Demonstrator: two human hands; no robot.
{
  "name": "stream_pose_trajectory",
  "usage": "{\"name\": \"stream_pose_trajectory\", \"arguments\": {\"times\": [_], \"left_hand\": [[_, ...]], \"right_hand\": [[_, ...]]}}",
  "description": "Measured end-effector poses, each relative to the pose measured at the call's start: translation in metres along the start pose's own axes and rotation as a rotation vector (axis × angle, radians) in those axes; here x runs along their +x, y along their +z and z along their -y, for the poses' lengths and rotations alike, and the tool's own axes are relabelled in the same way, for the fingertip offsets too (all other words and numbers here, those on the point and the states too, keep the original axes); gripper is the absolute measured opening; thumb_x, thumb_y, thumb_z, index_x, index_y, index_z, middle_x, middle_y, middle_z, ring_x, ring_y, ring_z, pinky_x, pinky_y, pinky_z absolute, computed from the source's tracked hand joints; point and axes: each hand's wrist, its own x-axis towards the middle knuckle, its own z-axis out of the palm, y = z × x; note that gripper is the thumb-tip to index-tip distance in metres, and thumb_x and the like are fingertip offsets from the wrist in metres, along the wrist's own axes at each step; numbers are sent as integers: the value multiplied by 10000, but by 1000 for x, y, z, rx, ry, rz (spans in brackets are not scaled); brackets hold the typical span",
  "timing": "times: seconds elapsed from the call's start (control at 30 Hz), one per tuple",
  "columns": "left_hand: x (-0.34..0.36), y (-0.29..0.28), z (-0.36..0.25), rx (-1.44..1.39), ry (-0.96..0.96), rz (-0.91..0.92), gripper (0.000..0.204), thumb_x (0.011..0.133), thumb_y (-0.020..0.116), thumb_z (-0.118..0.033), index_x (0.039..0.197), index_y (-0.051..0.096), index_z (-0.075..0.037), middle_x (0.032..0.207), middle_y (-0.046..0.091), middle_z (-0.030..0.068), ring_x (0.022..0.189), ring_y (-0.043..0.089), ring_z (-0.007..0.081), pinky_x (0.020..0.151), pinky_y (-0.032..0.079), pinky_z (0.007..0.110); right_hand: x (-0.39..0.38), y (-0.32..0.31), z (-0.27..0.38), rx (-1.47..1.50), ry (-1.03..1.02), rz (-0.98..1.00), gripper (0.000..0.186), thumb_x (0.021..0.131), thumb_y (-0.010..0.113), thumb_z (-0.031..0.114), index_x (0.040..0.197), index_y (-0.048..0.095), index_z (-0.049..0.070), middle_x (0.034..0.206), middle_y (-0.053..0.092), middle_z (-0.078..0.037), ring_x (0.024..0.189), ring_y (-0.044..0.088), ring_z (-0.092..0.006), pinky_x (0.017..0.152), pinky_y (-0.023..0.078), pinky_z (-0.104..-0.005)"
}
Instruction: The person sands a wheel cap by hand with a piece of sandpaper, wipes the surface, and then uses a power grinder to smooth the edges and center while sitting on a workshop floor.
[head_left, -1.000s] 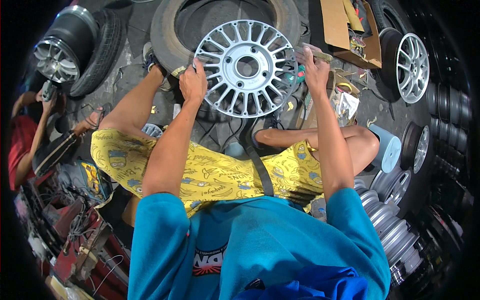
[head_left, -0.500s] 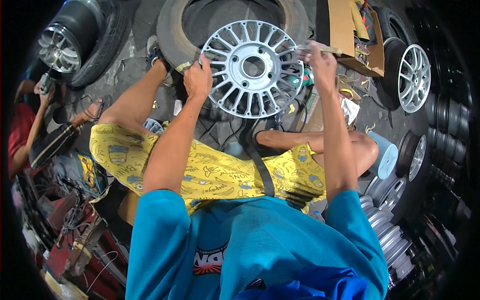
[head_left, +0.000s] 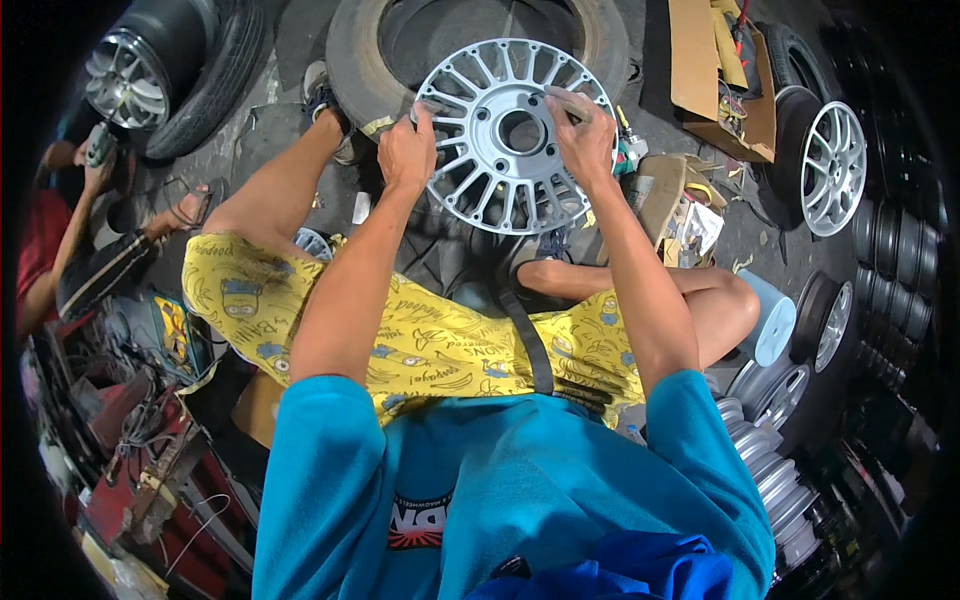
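A silver many-spoked wheel face (head_left: 497,130) is raised in front of me above my crossed legs. My left hand (head_left: 404,152) is closed on its left edge, thumb up on the rim. My right hand (head_left: 587,140) holds a thin pale strip-like pad (head_left: 568,98) over the spokes just right of the hub. What the pad is made of, and whether it touches the metal, I cannot tell. Behind the wheel lies a worn tyre (head_left: 358,50), and a green tool (head_left: 630,153) shows partly past the right rim.
A co-worker's hand (head_left: 97,170) holds a grey tool at left, near a tyre and wheel (head_left: 128,75). An open cardboard box (head_left: 690,70), a light-blue cylinder (head_left: 773,327) and several standing and stacked rims (head_left: 832,160) are at right. Red clutter with cables (head_left: 130,440) lies lower left.
My right hand and the pad have moved left from the outer rim onto the spokes near the hub. The wheel and my left hand have shifted slightly right.
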Motion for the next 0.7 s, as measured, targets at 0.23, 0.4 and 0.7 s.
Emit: {"name": "stream_pose_trajectory", "arguments": {"times": [0.23,0.4,0.7], "left_hand": [[0,1,1,7,8,-12,647,1028,384,-516,1055,730,31,996,685,346,974,649,525,909,499,564],[-3,-1,-2,20,-15,-31,647,1029,382,-515,1056,729,30,988,685,345,977,647,526,908,498,567],[-4,-3,-3,13,6,-23,640,1025,391,-517,1053,729,26,974,686,346,970,648,528,904,501,568]], "right_hand": [[-1,4,-14,174,105,106,229,932,728,211,1099,769,60,890,760,-127,787,698,-169,739,535,-308],[12,-6,-13,237,227,198,237,940,717,190,1135,763,64,874,756,-102,800,676,-114,739,530,-283],[2,17,-9,-162,-455,-141,135,893,667,13,1009,735,-3,834,663,-168,743,635,-391,712,521,-430]]}}
